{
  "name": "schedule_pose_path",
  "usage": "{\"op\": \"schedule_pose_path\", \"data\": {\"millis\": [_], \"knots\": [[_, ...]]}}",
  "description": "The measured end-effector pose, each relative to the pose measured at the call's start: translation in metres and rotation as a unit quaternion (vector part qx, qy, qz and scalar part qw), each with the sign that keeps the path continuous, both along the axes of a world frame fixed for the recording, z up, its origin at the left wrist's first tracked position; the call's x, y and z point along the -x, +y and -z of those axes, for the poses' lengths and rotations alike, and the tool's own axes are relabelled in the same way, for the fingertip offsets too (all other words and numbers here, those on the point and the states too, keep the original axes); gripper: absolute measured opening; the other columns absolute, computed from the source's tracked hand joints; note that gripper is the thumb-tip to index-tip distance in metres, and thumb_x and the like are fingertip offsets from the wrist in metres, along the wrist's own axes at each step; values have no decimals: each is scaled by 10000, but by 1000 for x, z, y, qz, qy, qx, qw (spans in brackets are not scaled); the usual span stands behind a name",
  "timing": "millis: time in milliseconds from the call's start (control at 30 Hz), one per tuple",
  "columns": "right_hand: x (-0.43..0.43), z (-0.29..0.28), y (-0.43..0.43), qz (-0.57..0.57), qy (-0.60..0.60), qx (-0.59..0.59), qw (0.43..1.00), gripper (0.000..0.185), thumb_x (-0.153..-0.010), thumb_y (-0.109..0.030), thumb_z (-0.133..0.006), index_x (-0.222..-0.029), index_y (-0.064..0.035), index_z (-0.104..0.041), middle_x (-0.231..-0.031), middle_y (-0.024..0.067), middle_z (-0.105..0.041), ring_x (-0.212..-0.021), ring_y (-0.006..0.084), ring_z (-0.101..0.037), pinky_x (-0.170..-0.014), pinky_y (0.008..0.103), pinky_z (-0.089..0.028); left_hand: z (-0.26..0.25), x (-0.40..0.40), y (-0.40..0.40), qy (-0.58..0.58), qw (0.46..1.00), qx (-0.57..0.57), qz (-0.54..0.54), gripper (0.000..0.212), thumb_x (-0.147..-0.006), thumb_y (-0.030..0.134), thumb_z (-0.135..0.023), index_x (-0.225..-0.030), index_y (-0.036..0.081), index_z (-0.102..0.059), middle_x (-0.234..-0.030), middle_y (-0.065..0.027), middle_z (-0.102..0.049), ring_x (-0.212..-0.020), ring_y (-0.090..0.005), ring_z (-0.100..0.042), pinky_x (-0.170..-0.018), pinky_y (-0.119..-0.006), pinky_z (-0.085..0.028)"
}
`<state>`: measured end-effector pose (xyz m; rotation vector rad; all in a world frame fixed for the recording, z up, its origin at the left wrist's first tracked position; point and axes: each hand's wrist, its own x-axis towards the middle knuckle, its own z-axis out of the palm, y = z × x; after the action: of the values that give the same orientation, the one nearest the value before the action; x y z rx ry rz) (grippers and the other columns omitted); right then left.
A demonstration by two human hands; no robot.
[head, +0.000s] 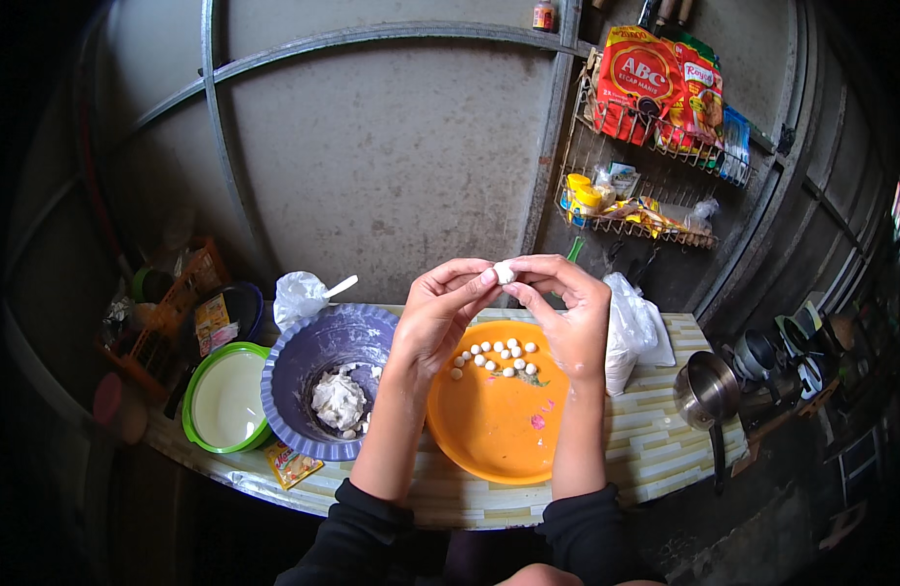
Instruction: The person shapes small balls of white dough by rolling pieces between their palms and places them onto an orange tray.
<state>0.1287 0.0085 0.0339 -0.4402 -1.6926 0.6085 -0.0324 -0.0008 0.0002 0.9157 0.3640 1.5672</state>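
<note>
A small lump of white dough (504, 273) is pinched between the fingertips of my left hand (439, 308) and my right hand (567, 311), raised above the table. Beneath my hands sits an orange plastic plate (486, 439) with a floral print. Several small white dough balls (508, 372) lie on its far half. To the left, partly behind my left forearm, is a purple fluted basin (296, 410) with dough smears on its wall. A larger mass of white dough (338, 399) rests inside it, with a few loose bits beside.
Left of the basin stands a green-rimmed tub (194, 399) of whitish liquid; a seasoning sachet (292, 463) lies in front. Plastic bags of white powder (626, 337) and a steel saucepan (706, 388) are at right. A wire rack (640, 212) with packets hangs on the wall.
</note>
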Motion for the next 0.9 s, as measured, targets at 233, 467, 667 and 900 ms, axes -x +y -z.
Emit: {"op": "schedule_pose_path", "data": {"millis": [233, 467, 667, 900], "knots": [[-10, -2, 2, 49, -12, -46, 998, 205, -742, 61, -696, -938, 2, -685, -931, 91, -692, -835, 160, -658, -732, 264, -509, -9, -6, -5, -24, 997, 0, 67, 167, -878, 46, -631, -1027, -30, -636, -1022, -147, -666, -925, -210, -664, -863, -315, -560], [-12, -7, 2, 45, -55, -103, 992, 210, -742, 56, -690, -945, 2, -705, -954, 106, -703, -909, 199, -637, -850, 301, -477, -10, -8, -6, 32, 999, -21, -27, 206, -868, 11, -632, -1063, -53, -632, -985, -166, -676, -876, -204, -677, -828, -289, -571], [-13, -7, 4, 83, -48, -119, 988, 163, -752, 8, -700, -912, -20, -714, -910, 91, -709, -873, 206, -649, -824, 304, -468, -17, -10, -13, 118, 986, -59, -101, 260, -832, -8, -664, -1083, -68, -636, -997, -178, -677, -906, -203, -672, -844, -300, -560], [-13, -7, 5, 90, -56, -129, 986, 119, -775, -30, -691, -891, -30, -714, -887, 88, -708, -835, 213, -656, -796, 308, -458, -18, -12, -13, 148, 976, -70, -146, 258, -801, -45, -676, -1054, -81, -638, -991, -186, -678, -900, -217, -677, -844, -314, -559]]}}
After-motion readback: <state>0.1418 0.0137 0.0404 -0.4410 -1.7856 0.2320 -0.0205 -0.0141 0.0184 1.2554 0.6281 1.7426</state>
